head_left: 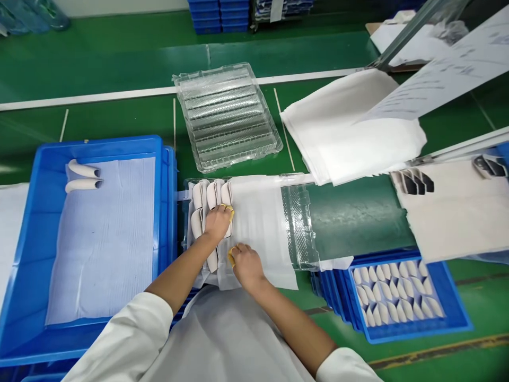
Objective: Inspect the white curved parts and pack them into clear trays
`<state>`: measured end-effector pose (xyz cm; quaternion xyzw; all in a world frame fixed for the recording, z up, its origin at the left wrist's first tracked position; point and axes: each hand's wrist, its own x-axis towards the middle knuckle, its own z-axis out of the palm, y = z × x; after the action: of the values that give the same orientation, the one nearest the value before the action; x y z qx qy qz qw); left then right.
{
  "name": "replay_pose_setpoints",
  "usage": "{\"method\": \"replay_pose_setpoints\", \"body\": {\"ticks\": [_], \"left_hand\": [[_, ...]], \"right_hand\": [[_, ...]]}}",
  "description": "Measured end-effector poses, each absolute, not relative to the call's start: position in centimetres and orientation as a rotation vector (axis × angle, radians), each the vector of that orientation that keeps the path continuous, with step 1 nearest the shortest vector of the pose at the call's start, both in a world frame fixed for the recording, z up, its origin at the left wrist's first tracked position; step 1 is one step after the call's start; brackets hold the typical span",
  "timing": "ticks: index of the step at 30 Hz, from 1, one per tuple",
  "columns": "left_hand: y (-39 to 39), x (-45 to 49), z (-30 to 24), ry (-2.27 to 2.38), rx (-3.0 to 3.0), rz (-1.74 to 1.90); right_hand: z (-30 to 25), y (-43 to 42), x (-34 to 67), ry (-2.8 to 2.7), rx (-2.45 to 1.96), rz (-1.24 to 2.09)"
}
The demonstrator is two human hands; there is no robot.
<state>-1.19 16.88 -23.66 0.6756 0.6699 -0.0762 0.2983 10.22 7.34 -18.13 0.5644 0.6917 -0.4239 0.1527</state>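
A clear plastic tray (299,223) lies in front of me on the green table, mostly covered by a white sheet (258,223). At its left end several white curved parts (207,196) stand in rows. My left hand (217,223), with yellow finger cots, rests on these parts with curled fingers. My right hand (244,263), also with yellow cots, pinches the near left edge of the white sheet beside the parts.
A large blue bin (32,223) at left holds a bluish liner and two white parts (81,176). An empty clear tray (226,116) lies farther back. A stack of white sheets (350,127) sits at right. A blue bin of white parts (397,300) stands near right.
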Motion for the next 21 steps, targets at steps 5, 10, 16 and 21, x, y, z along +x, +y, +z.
{"method": "replay_pose_setpoints", "body": {"ticks": [5, 10, 16, 21], "left_hand": [[15.2, -1.4, -24.6, 1.882, 1.838, -0.105], [14.6, -0.9, -25.5, 1.936, 1.777, 0.018], [17.5, -1.1, -22.2, 1.988, 1.672, 0.187], [27.2, -11.4, -15.3, 2.252, 1.601, 0.473]], "right_hand": [[-19.8, 10.1, 9.7, 2.013, 1.738, -1.065], [-21.3, 10.2, 9.2, 2.030, 1.757, -0.997], [-21.8, 9.6, 9.9, 2.118, 1.785, -0.926], [-21.9, 9.8, 11.3, 2.260, 1.823, -0.901]]}}
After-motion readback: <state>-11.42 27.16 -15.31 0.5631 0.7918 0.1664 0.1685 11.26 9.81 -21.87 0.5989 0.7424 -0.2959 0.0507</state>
